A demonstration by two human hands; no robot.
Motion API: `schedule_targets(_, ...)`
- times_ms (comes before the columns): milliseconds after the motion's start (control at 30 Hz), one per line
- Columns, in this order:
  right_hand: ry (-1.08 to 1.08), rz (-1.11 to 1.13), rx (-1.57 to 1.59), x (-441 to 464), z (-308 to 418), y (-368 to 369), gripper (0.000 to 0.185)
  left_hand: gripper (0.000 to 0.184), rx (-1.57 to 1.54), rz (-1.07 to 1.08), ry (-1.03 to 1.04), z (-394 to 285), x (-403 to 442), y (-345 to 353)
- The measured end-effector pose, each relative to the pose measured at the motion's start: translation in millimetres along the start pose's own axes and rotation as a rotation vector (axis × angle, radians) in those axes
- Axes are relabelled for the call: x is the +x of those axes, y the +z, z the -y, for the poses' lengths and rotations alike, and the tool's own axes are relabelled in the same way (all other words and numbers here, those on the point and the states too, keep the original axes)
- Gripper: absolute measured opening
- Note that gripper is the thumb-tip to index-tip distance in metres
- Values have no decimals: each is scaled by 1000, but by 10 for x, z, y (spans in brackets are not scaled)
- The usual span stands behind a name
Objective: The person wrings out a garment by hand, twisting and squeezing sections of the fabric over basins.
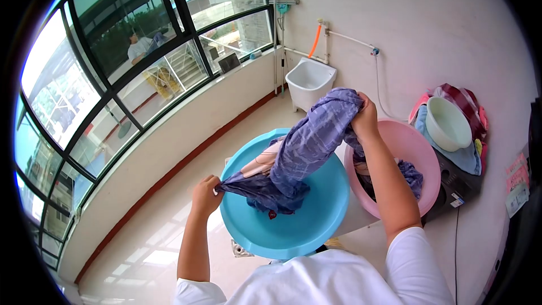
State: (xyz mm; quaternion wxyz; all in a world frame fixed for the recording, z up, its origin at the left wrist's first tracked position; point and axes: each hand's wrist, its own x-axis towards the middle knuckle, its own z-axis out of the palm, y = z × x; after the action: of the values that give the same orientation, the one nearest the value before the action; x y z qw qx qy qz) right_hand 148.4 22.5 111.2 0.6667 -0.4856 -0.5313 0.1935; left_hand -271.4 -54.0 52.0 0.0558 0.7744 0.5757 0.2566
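Note:
A purple-blue patterned cloth with a pinkish patch is stretched between my two hands over a round blue basin. My left hand pinches one corner of it near the basin's left rim. Higher up and to the right, my right hand is closed round the other end, beyond the basin's upper right rim. The cloth's lower folds hang down inside the basin, where a small dark red bit shows. Right of the blue basin stands a pink basin with dark and purple cloth in it, partly behind my right forearm.
A white sink with an orange hose stands by the far wall. At the right, a pale green bowl and more cloths lie on a black box. A black cord runs down the wall there. Windows line the left side.

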Motion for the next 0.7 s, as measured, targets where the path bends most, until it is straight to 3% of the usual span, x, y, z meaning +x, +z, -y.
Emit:
schedule_targets(67,-10,-18,177,-40,172,52,20,13,-52,177,-41,-110,-24,47)
schedule_targets(133,91,6,214,-53,280,11,24,26,-71,451,33,-251,-64,96)
schedule_targets(200,224,175,491,-66,260,-24,25,36,-198,575,138,-349,-35,93)
schedule_targets(233,-39,135,57,-217,257,37,27,45,-319,699,249,-381,1,96)
schedule_targets(267,-279,526,-103,-260,318,-51,32,58,-351,707,174,-397,92,115)
schedule_targets(300,-154,785,-386,-292,512,-21,30,58,-468,574,109,-459,167,138)
schedule_targets(333,-362,823,-543,-421,624,53,28,58,-583,435,44,-552,240,181)
schedule_targets(400,-575,835,-596,-608,457,156,29,53,-851,248,186,-669,437,433)
schedule_targets(433,-655,799,-524,-673,419,173,27,53,-860,235,183,-758,556,553)
schedule_targets(500,-744,778,-455,-755,405,170,24,44,-1353,339,-16,-929,796,781)
schedule_targets(533,-809,737,-463,-777,413,148,21,44,-1367,324,-13,-967,884,921)
schedule_targets(600,-883,708,-484,-788,417,93,17,48,-1367,645,73,-1059,1033,1141)
schedule_targets(633,-935,663,-511,-778,402,56,15,46,-1110,690,82,-1215,1031,988)
schedule_targets(667,-986,616,-538,-757,396,4,13,47,-962,705,-157,-1399,955,900)
schedule_targets(700,-986,599,-571,-725,409,-54,10,47,-832,749,-34,-1349,974,1064)
